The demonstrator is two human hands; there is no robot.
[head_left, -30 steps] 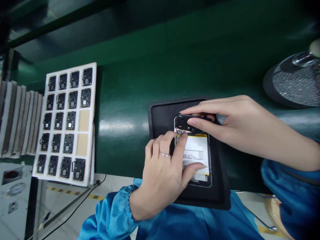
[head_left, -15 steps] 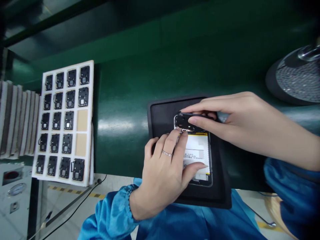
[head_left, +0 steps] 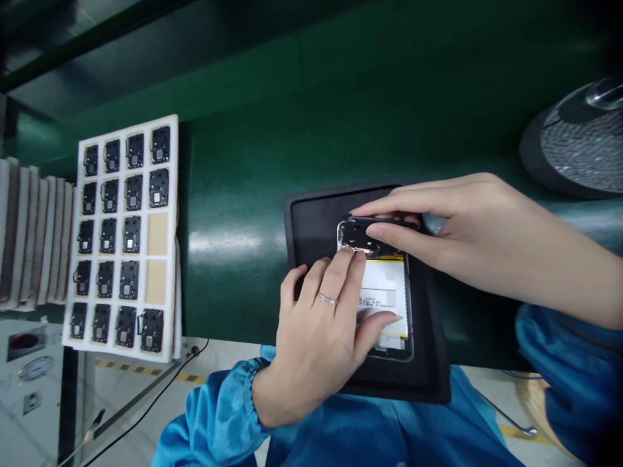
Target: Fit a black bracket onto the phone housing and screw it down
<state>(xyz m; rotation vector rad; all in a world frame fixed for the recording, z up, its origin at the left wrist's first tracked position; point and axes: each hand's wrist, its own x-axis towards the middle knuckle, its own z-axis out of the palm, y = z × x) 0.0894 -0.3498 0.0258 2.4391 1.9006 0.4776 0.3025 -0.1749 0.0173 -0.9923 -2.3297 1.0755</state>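
Note:
An opened phone [head_left: 407,353] lies in a black tray [head_left: 316,214], its white battery [head_left: 384,279] edged with yellow tape. Over the phone's far end sits a flat black phone module [head_left: 354,233] with small metal contacts. My right hand [head_left: 452,227] pinches this module between thumb and fingers from the right. My left hand [head_left: 326,311], wearing a ring, rests across the phone's left side. Its index and middle fingertips touch down at the module's near edge, while the thumb stretches over the battery. What lies under those fingertips is hidden.
To the left, a white foam tray [head_left: 143,256] holds several similar black modules in its pockets; two pockets show bare tan bottoms. Foam sheets [head_left: 36,233] stand stacked beyond it. A round textured base [head_left: 584,143] stands at the right on the green table [head_left: 228,194].
Both hands stay in nearly the same place. The left fingertips have shifted slightly toward the module, covering more of the small connector at its edge. The view has moved slightly.

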